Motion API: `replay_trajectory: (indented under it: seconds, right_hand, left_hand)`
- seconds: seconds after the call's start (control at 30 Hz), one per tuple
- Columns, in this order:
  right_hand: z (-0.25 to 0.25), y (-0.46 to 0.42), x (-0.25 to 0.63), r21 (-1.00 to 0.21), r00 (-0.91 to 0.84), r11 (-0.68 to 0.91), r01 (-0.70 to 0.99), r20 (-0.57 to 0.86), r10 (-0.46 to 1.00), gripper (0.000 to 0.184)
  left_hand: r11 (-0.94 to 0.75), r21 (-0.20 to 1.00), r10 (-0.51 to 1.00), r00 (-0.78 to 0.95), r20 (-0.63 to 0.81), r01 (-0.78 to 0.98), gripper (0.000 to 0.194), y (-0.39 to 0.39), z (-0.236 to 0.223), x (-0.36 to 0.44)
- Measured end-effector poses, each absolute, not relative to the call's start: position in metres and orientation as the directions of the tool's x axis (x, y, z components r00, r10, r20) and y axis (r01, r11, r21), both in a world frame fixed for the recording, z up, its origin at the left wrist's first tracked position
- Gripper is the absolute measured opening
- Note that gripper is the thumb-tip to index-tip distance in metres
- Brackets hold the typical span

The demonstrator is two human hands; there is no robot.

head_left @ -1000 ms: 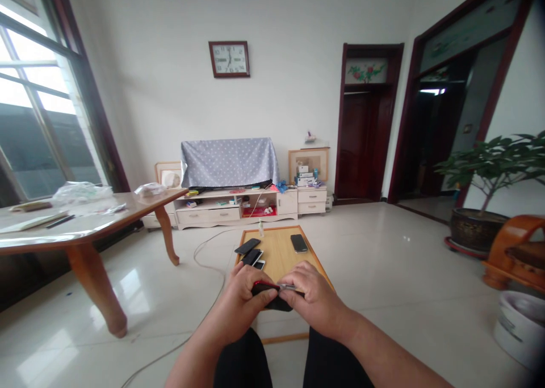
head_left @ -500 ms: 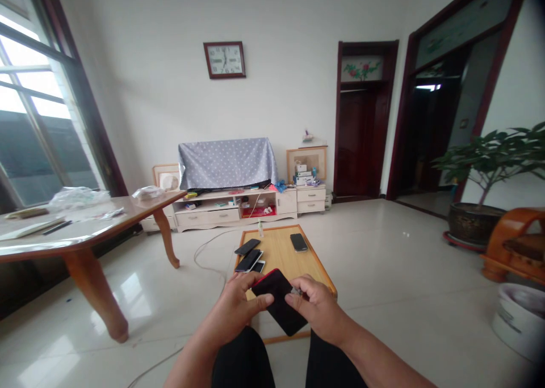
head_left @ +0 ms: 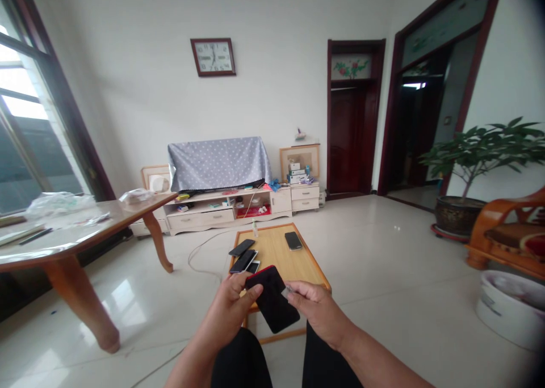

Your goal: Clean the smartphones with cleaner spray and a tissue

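Observation:
A black smartphone with a red edge (head_left: 275, 306) is tilted above the near end of the low wooden table. My left hand (head_left: 238, 296) grips its upper left side, thumb lying on the dark screen. Between the thumb and fingers of my right hand (head_left: 313, 304) is a small greyish piece, perhaps a folded wipe (head_left: 286, 291), at the phone's right edge. Its exact kind is too small to make out. Beyond my left hand, several other phones (head_left: 242, 247) lie grouped on the table's left side. One more dark phone (head_left: 293, 241) rests toward its far right.
A small clear bottle (head_left: 254, 229) stands at the far end of the low table (head_left: 276, 229). To the left is a larger wooden table (head_left: 140, 206) with plastic bags. A white bucket (head_left: 506, 314) and a potted plant (head_left: 457, 218) stand right. A cable (head_left: 191, 257) crosses the floor.
My right hand has drawn slightly back to the right, and more of the greyish piece shows at the phone's edge. The whole view has shifted a little, moving the room leftward.

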State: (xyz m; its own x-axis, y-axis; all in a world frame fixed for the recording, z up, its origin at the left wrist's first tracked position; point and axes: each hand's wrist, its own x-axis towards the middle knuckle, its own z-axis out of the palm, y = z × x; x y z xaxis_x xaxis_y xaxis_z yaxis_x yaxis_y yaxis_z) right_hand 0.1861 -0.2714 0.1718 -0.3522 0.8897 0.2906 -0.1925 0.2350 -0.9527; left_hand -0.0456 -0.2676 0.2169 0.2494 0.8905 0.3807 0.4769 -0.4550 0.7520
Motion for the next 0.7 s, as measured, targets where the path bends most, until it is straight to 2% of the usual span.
replay_trajectory:
  seconds: [0.17, 0.33, 0.47, 0.6, 0.7]
  right_hand:
    - [0.187, -0.267, 0.186, -0.928, -0.277, 0.359, -0.102, 0.373, 0.886, 0.041]
    - [0.185, -0.268, 0.188, -0.859, -0.202, 0.499, 0.116, 0.471, 0.859, 0.034]
    - [0.174, -0.268, 0.189, -0.803, -0.171, 0.559, 0.207, 0.533, 0.829, 0.028]
    - [0.177, -0.269, 0.191, -0.668, -0.12, 0.68, 0.302, 0.681, 0.723, 0.026]
    - [0.183, -0.273, 0.194, -0.506, -0.234, 0.771, 0.386, 0.755, 0.612, 0.029]
  left_hand:
    - [-0.446, 0.571, 0.894, 0.306, 0.329, 0.689, 0.026, -0.275, 0.23, -0.035]
    - [-0.451, 0.502, 0.886, 0.307, 0.346, 0.738, 0.025, -0.276, 0.229, -0.036]
    - [-0.469, 0.43, 0.871, 0.325, 0.369, 0.771, 0.022, -0.277, 0.224, -0.034]
    - [-0.486, 0.319, 0.857, 0.372, 0.357, 0.813, 0.021, -0.279, 0.226, -0.025]
    - [-0.504, 0.248, 0.841, 0.404, 0.36, 0.827, 0.018, -0.282, 0.229, -0.021]
